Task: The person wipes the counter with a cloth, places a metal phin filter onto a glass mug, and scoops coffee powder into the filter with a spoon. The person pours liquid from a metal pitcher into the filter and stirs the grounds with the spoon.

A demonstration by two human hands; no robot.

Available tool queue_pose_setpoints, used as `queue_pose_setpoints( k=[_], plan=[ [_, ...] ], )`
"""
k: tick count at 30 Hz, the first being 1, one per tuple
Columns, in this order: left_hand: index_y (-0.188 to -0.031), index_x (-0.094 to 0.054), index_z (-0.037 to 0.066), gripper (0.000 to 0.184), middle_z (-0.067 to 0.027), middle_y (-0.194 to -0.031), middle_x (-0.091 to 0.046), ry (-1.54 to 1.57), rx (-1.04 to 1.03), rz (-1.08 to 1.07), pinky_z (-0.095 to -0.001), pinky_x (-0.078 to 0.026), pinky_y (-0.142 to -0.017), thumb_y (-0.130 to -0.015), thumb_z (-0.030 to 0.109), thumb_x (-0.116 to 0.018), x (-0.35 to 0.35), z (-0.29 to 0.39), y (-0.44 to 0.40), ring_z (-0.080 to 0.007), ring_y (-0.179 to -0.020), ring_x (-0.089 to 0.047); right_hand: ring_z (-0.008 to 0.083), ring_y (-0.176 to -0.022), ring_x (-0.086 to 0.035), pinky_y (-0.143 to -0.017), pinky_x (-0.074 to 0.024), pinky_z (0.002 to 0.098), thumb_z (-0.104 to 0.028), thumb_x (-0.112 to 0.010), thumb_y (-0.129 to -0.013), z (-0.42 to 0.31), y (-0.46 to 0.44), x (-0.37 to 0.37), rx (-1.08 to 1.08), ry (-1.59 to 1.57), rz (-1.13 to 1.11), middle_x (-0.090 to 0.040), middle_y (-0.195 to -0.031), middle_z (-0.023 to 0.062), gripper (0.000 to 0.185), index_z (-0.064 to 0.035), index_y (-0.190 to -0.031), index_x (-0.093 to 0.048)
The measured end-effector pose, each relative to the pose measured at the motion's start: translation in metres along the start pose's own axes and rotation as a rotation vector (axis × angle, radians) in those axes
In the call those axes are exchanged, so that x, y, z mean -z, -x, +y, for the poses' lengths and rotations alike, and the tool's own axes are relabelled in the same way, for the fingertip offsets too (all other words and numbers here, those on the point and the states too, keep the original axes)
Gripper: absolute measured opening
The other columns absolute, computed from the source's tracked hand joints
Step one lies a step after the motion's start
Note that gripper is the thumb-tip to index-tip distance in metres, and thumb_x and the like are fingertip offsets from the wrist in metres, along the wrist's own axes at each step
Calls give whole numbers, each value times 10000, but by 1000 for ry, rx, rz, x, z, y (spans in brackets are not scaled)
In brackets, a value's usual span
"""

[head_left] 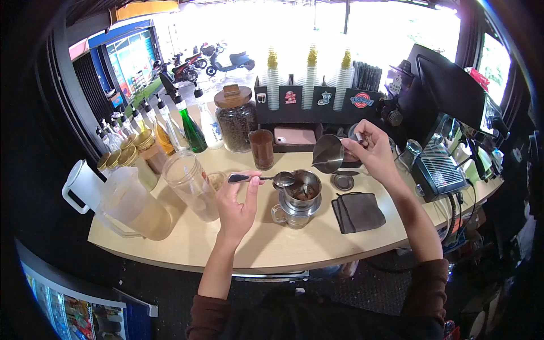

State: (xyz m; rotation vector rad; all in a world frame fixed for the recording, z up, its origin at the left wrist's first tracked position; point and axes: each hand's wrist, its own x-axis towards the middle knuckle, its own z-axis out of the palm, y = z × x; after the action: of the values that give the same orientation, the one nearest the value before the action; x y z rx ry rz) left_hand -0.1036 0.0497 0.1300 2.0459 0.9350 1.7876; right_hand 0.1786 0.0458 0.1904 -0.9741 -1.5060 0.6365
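Note:
My left hand (239, 207) pinches the handle of a spoon (283, 179), whose bowl is over the near-left rim of a metal drip filter (313, 198). The filter sits on a small glass mug (296, 220) and has dark, wet contents. My right hand (371, 148) is closed round the handle of a metal milk pitcher (328, 154), tilted with its spout toward the filter. Whether liquid is leaving the spout is too fine to tell. Right of the filter lies a round metal lid (343, 182); a folded dark cloth (358, 213) is closer to me.
A glass of brown drink (262, 150) and a jar of coffee beans (236, 122) stand behind. On the left are a clear jar (190, 187), a plastic jug (133, 201) and several pump bottles. A black cup holder (317, 101) lines the back; an espresso machine (445, 167) stands right.

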Motion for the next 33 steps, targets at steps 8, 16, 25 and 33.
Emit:
queue_pose_setpoints(
  k=[8,16,25,33],
  plan=[
    [-911,-638,-1,136,-99,-812,-656,5,0,-2,-291,-481,-697,-898,117,-573,0,0,1,-181,-745,-643,-14,-588,-368,-500,-301,175,-39,-669,-819,1,-1,-1,30,38,2,-403,-665,-76,250,-72,-764,-427],
    [-918,-643,17,121,-89,-788,-666,34,31,-5,-299,-473,-704,-889,116,-580,-1,-1,1,-193,-759,-643,-13,-616,-370,-525,-323,158,-7,-642,-835,-14,5,5,-4,96,-4,-405,-697,-66,267,-90,-772,-395],
    [-912,-642,13,133,-92,-790,-666,39,62,-3,-302,-471,-714,-898,125,-570,-2,-3,2,-191,-772,-639,6,-630,-354,-540,-321,184,-37,-667,-811,-21,14,5,-4,92,13,-384,-677,-67,253,-67,-750,-424],
    [-930,-627,-15,133,-108,-815,-668,85,63,63,-275,-490,-704,-901,98,-562,5,-2,4,-174,-761,-661,1,-621,-357,-524,-303,181,-41,-666,-813,-17,8,-6,7,54,-12,-396,-678,-67,244,-65,-752,-432]
  ],
)
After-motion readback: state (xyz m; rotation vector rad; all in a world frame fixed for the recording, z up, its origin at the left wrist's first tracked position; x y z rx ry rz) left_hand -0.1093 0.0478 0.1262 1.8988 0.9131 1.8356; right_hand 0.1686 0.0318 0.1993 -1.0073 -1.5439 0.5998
